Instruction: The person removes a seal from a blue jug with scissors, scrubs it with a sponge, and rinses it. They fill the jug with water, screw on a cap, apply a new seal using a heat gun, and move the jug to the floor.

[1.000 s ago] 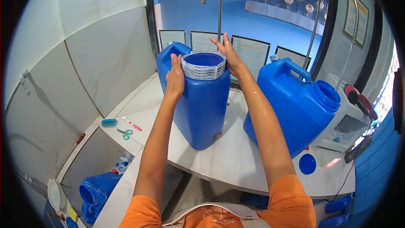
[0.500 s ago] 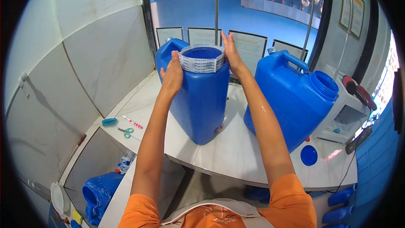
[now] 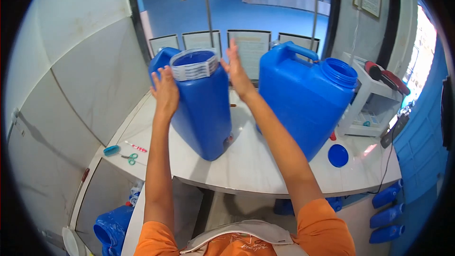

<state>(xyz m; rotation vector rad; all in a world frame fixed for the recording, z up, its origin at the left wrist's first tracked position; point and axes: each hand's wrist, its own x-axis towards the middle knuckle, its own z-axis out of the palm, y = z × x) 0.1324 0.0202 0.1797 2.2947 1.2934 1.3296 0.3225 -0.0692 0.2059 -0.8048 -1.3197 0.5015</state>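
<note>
A tall blue water jug (image 3: 203, 118) stands upright on the counter between my arms. Its wide mouth is uncapped, and a white printed strip (image 3: 195, 69) wraps around the neck. My left hand (image 3: 166, 92) lies along the jug's left shoulder, just below the strip, with its fingers stretched out. On the other side, my right hand (image 3: 238, 73) is held up with fingers extended and the thumb close to the neck; whether it touches cannot be made out. A second blue jug (image 3: 301, 99), also uncapped, stands to the right.
Scissors (image 3: 131, 159), a blue brush (image 3: 111, 150) and a pink-and-white toothbrush (image 3: 136, 146) lie at the counter's left. A blue cap (image 3: 338, 155) lies right, near a white shelf unit (image 3: 367, 114). Another blue jug (image 3: 111, 230) sits below left.
My left hand has slid down from the strip to the jug's shoulder. My right hand has drawn slightly away from the neck. The whole view has shifted.
</note>
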